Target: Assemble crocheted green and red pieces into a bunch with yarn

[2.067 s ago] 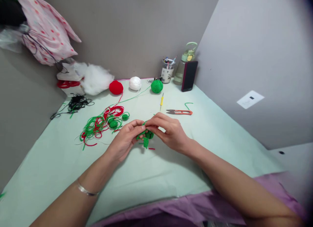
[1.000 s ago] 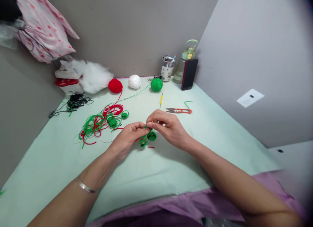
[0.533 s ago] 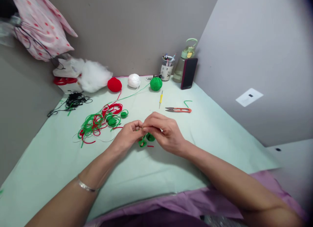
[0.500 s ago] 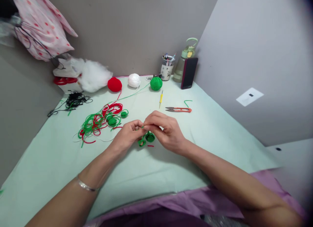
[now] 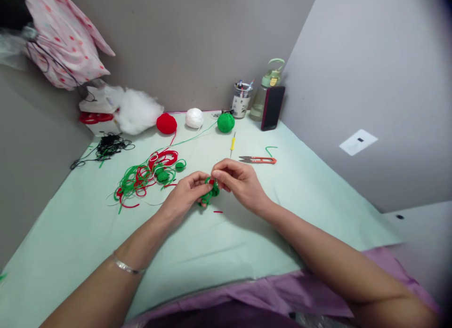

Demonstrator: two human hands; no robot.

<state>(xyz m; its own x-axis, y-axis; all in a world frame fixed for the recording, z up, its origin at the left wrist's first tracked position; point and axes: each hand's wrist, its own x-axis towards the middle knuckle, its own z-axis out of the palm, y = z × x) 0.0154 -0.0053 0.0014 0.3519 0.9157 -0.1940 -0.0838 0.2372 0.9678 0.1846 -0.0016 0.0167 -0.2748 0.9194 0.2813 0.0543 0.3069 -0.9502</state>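
Both hands meet over the middle of the pale green table (image 5: 247, 243). My left hand (image 5: 186, 195) and my right hand (image 5: 237, 182) pinch a small green crocheted piece (image 5: 210, 193) with a bit of red at its top. The fingers of both hands are closed around it, just above the table. A short red thread scrap (image 5: 218, 212) lies below the piece. To the left lies a tangle of green and red yarn (image 5: 143, 178) with small green crocheted balls (image 5: 163, 177) in it.
Red (image 5: 166, 124), white (image 5: 194, 117) and green (image 5: 226, 122) yarn balls sit at the back. A yellow-handled hook (image 5: 232, 143) and orange snips (image 5: 258, 160) lie behind my hands. A pen cup (image 5: 241, 103), bottle (image 5: 265, 93), phone (image 5: 273, 108), white stuffing (image 5: 136, 110) and black thread (image 5: 110, 146) line the back.
The green piece has been drawn in tighter between my fingertips; its lower parts no longer hang down. Both hands stay close together in the same spot.
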